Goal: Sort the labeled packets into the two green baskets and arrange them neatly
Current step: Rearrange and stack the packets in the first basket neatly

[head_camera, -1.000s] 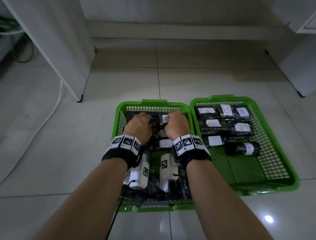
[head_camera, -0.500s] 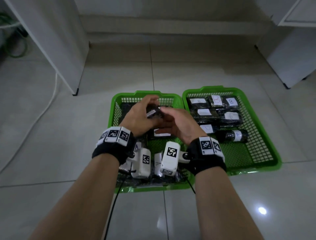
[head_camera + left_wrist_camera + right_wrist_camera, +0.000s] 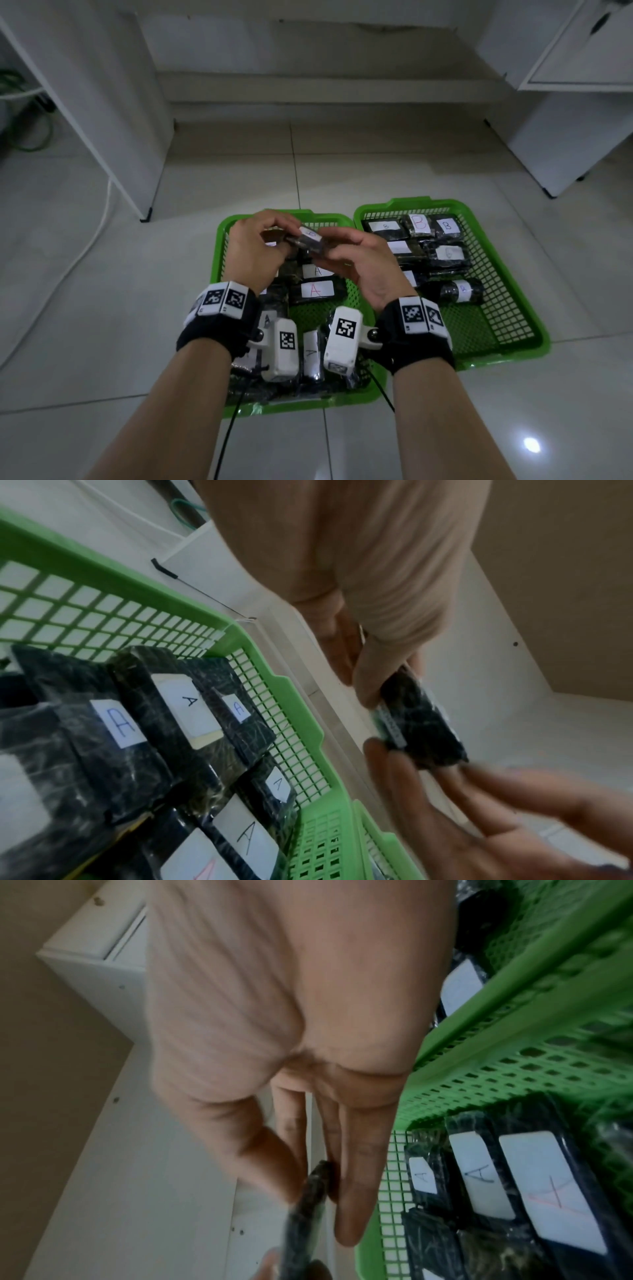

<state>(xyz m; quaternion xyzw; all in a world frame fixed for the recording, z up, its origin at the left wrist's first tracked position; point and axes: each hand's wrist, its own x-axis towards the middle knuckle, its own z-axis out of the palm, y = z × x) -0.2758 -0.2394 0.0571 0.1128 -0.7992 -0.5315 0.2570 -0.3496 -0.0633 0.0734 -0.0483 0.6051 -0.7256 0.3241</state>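
Both hands hold one black packet [image 3: 306, 240] with a white label above the far end of the left green basket [image 3: 216, 270]; its letter is too blurred to read. My left hand [image 3: 274, 236] pinches the packet's left end. The fingers of my right hand [image 3: 330, 248] lie under its right end, thumb on top. In the left wrist view the packet [image 3: 421, 723] hangs clear of the basket rim [image 3: 294, 696]; in the right wrist view it [image 3: 304, 1204] is edge-on. Packets marked A [image 3: 317, 289] lie in the left basket. Packets marked B [image 3: 419, 222] fill the far part of the right basket [image 3: 536, 329].
A rolled black packet [image 3: 457, 291] lies loose in the right basket, with bare mesh [image 3: 479, 325] nearer me. A white cabinet leg [image 3: 145, 216] stands at the left, another white cabinet [image 3: 555, 147] at the right. A white cable [image 3: 89, 236] runs over the tiled floor.
Both hands rose out of the left basket, bringing up one packet. The right hand turned palm-up under it, and the packet now sits a little higher between the hands.
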